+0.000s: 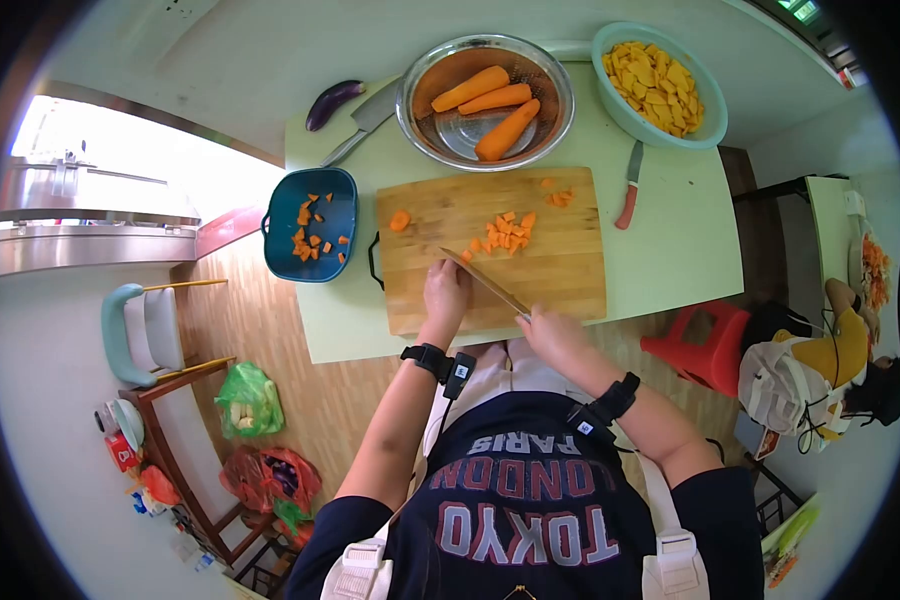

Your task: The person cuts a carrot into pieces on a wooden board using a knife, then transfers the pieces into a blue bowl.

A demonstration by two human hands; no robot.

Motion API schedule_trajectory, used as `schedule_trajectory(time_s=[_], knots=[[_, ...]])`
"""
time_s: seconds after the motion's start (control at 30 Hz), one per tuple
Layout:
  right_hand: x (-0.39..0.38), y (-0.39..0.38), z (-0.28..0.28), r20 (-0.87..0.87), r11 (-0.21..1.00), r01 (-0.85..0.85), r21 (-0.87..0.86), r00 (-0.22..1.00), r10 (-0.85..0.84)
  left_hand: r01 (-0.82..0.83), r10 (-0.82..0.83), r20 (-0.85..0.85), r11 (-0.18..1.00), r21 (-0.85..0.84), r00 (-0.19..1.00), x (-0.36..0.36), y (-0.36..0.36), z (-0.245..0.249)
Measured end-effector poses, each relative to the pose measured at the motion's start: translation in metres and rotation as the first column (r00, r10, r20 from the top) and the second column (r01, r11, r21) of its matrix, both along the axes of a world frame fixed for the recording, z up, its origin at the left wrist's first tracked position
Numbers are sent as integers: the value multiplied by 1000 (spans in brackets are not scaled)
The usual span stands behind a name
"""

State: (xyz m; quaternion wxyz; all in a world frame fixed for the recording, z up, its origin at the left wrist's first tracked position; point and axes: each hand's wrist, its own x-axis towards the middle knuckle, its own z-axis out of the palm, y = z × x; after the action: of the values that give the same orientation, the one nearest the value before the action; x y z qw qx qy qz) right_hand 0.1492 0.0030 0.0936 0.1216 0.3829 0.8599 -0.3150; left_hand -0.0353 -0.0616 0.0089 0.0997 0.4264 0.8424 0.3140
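Observation:
My right hand [555, 336] is closed round the handle of a kitchen knife [490, 284]. The blade slants up and left across the front of the wooden cutting board [400, 315]. Beside the blade's tip end, my left hand [447, 290] is low on the board with its fingers drawn together; whatever they hold, if anything, is hidden. Just beyond the blade lie diced carrot pieces [508, 233], with a few more carrot bits [558, 197] at the far right of the board. A carrot end [400, 220] sits near the board's left side.
Behind the board, a steel bowl [406, 110] holds three peeled carrots [508, 130]. A blue basin [280, 262] with carrot pieces stands left. A light-blue bowl [712, 130], a red-handled knife [630, 185], a cleaver [375, 110] and an eggplant [332, 104] surround it. Another person [820, 360] sits far right.

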Motion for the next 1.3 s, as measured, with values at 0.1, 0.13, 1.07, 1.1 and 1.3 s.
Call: schedule_trajectory(time_s=[0.1,0.13,1.07,1.1,1.3], knots=[[-2,-4,-4,23,999,23,-35,999,-23,-3,4,35,999,-32,999,-2,2,-2],[-2,-4,-5,13,999,23,-35,1000,-23,-2,4,48,999,-40,999,-3,2,-5],[86,42,-36,-217,675,487,-553,699,-682,63,-63,0,991,115,998,4,49,3],[88,38,-43,-229,696,468,-545,715,-660,38,-37,-4,991,130,999,7,49,3],[73,28,-83,-26,357,503,-787,551,-834,167,-159,-56,967,193,986,22,69,-11]])
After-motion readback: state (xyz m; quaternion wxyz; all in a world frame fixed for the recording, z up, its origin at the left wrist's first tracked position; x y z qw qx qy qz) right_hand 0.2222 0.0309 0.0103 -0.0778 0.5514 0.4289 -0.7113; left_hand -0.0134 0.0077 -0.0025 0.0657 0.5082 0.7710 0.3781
